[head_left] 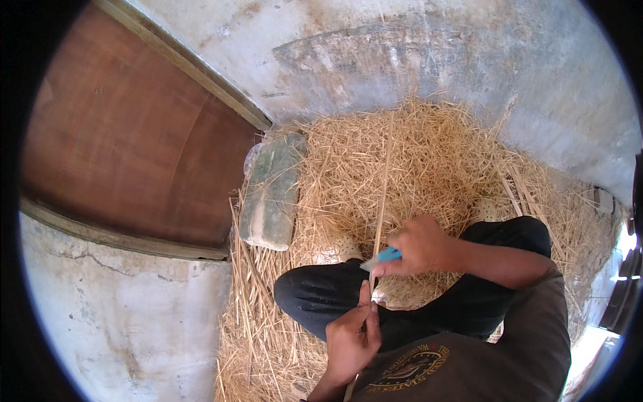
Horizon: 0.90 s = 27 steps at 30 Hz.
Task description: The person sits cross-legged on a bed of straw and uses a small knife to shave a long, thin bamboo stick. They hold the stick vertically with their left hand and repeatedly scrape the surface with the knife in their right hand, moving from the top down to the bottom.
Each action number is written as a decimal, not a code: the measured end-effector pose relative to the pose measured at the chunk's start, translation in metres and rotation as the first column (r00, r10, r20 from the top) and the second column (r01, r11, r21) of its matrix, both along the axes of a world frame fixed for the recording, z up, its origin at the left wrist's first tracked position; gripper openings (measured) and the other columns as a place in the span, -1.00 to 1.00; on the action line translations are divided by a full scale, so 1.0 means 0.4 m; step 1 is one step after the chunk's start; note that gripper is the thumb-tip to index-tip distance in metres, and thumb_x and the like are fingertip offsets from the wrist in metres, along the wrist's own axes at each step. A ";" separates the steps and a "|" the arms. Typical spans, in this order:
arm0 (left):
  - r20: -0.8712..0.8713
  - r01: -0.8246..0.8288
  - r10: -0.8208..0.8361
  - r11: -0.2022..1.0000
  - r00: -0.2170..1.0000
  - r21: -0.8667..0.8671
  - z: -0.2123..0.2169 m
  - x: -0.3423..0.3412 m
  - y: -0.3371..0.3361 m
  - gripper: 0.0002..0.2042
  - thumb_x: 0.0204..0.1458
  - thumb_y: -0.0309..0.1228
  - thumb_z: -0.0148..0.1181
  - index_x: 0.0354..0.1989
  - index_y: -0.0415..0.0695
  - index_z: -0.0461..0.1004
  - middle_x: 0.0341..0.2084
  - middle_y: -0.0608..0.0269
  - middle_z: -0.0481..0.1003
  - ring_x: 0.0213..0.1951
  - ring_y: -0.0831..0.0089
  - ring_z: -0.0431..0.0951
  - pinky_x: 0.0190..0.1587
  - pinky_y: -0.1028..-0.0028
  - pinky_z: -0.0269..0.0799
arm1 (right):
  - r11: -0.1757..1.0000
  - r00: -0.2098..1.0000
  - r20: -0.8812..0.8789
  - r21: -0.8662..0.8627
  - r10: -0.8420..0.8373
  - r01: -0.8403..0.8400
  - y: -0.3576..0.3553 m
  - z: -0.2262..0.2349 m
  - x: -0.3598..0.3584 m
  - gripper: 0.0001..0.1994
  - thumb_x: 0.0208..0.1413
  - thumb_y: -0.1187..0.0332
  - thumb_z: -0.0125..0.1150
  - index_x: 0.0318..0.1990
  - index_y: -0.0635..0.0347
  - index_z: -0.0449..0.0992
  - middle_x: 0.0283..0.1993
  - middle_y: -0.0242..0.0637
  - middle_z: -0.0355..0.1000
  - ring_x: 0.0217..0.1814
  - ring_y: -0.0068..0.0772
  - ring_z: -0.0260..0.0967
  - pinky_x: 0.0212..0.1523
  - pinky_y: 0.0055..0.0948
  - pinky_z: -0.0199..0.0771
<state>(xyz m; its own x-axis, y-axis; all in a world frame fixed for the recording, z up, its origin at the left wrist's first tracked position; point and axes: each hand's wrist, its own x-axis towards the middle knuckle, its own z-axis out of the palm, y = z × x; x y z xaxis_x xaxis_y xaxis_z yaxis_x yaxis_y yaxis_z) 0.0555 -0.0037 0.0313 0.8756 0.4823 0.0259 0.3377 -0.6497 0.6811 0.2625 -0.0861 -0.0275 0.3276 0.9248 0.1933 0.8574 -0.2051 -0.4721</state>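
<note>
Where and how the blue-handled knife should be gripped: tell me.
Grip the blue-handled knife by its handle, coming from the right, as the right hand does. The handle lies at the right end, while the blade points left at the pale strip. Fingers coming from the left would probably meet the blade first.

Two bare hands (pixel 351 335) (pixel 418 246) are holding one blue-handled metal knife (pixel 388 254) and one long tan strip (pixel 384 194); one greenish rectangular slab (pixel 273 191) is lying beyond them, leftward.

Slab (pixel 273 191) left of strip (pixel 384 181)
</note>
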 end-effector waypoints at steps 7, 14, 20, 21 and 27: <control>-0.008 0.014 -0.014 0.995 1.000 0.098 0.020 0.023 0.008 -0.72 0.05 -0.59 0.11 -0.04 -0.34 0.49 -0.65 -0.11 0.41 -0.71 0.21 0.44 -0.59 0.41 0.31 | 0.991 0.992 -0.003 0.032 -0.128 0.128 0.016 -0.025 0.077 -0.20 -0.09 -0.50 -0.07 -0.73 0.19 0.46 -0.83 -0.22 0.25 -0.77 -0.19 0.31 -0.70 -0.25 0.29; 0.022 0.070 -0.071 0.995 0.997 0.076 0.000 0.003 0.012 -0.70 0.00 -0.60 0.15 -0.05 -0.32 0.50 -0.66 -0.02 0.43 -0.72 0.24 0.43 -0.60 0.40 0.33 | 0.982 0.980 0.066 0.021 -0.190 0.189 0.004 -0.042 0.105 -0.27 -0.05 -0.47 -0.06 -0.73 0.10 0.42 -0.83 -0.30 0.21 -0.78 -0.26 0.26 -0.71 -0.26 0.23; 0.028 0.076 -0.076 0.997 0.997 0.001 0.009 -0.021 -0.005 -0.82 -0.01 -0.60 0.16 -0.20 -0.33 0.55 -0.50 -0.10 0.51 -0.70 0.24 0.47 -0.59 0.43 0.35 | 0.892 0.886 0.110 0.001 -0.450 0.453 -0.003 -0.054 0.287 -0.26 -0.01 -0.44 -0.09 -0.74 0.12 0.39 -0.84 -0.32 0.12 -0.79 -0.30 0.15 -0.67 -0.28 0.20; 0.033 0.088 -0.088 0.996 0.996 0.001 0.012 -0.024 -0.004 -0.84 0.00 -0.61 0.16 -0.23 -0.33 0.55 -0.48 -0.11 0.52 -0.69 0.24 0.48 -0.59 0.43 0.35 | 0.901 0.892 0.130 0.020 -0.433 0.434 -0.007 -0.048 0.304 -0.26 0.01 -0.44 -0.10 -0.73 0.13 0.40 -0.84 -0.31 0.12 -0.78 -0.31 0.16 -0.66 -0.28 0.20; 0.023 0.100 -0.098 0.980 0.995 -0.169 0.004 -0.047 -0.007 -0.81 0.03 -0.62 0.13 -0.17 -0.35 0.53 -0.34 -0.15 0.55 -0.71 0.39 0.44 -0.56 0.47 0.35 | 0.790 0.767 0.200 0.076 -0.609 0.608 -0.008 -0.043 0.432 -0.24 0.08 -0.41 -0.17 -0.71 0.17 0.43 -0.80 -0.30 0.18 -0.73 -0.32 0.22 -0.66 -0.25 0.22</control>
<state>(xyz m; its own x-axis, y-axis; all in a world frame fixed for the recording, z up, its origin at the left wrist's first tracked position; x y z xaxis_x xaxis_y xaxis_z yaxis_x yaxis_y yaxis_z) 0.0368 -0.0066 0.0331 0.9194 0.3916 -0.0363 0.2669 -0.5537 0.7888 0.4353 -0.0891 -0.0447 0.7742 0.5436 0.3242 0.6295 -0.7146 -0.3051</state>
